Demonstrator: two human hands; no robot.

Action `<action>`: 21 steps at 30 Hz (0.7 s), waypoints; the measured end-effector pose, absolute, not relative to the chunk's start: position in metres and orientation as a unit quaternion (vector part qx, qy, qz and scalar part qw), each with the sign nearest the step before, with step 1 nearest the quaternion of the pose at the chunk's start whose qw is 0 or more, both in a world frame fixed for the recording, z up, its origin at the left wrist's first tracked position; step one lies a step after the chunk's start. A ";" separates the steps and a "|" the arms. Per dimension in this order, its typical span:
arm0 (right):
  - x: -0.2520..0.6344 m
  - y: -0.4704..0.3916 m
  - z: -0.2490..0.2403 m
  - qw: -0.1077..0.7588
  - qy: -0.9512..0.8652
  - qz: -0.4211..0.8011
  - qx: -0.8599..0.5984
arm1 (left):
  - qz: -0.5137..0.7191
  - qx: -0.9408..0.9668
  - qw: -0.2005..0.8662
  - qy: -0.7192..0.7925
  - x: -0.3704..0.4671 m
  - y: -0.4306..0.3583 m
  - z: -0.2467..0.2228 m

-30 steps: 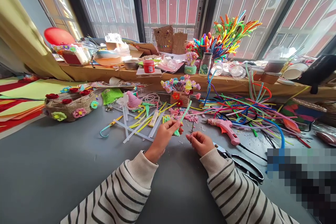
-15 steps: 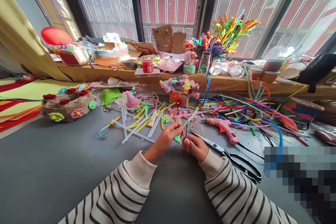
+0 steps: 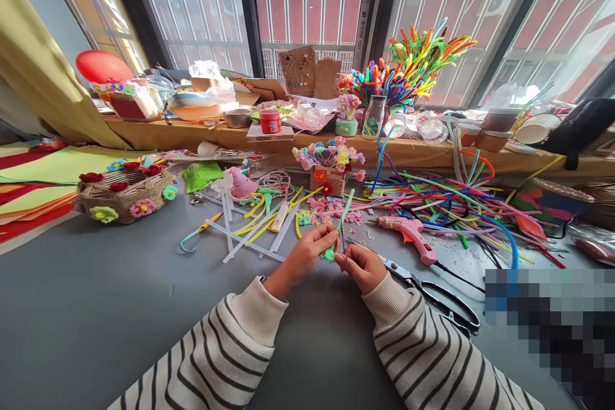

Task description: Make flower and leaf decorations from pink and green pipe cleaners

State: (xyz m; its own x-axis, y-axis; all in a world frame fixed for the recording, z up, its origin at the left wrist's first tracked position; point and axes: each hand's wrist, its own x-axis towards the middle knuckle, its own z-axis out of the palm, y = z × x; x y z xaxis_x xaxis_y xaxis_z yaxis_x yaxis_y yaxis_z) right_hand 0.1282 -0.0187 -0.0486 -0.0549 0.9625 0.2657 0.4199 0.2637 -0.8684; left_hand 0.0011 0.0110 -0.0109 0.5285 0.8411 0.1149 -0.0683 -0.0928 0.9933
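My left hand [image 3: 314,248] is closed in a pinch on a light-green pipe cleaner [image 3: 346,206], whose free end sticks up past the fingertips. A fuzzy green piece [image 3: 327,254] hangs just under those fingers. In my right hand [image 3: 362,266] is a small pair of scissors [image 3: 343,242]; its thin blades point up, close against the pipe cleaner, and the fingers hide most of its handles. Whether the blades touch the strip, I cannot tell. Large black-handled shears [image 3: 413,278] lie just right of my right hand.
A pink glue gun [image 3: 410,236] lies beyond the shears, its cord running right. Pipe cleaners [image 3: 446,205] are heaped at the right. Clear glue sticks [image 3: 230,237] and pink scraps [image 3: 331,210] lie ahead. A flowered twine basket [image 3: 127,195] stands at the left, a small flower box [image 3: 329,178] at the back.
The pipe cleaner now stands more upright, its tip moved left and up. My right hand and the scissors have turned slightly; both hands stay in nearly the same place.
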 end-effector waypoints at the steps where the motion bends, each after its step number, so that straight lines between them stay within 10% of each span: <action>1: 0.128 -0.019 -0.049 0.443 -0.659 0.308 -0.524 | 0.382 0.637 0.597 0.304 0.001 0.011 -0.010; 21: 0.128 -0.021 -0.049 0.413 -0.690 0.290 -0.519 | 0.373 0.647 0.591 0.305 0.001 0.013 -0.011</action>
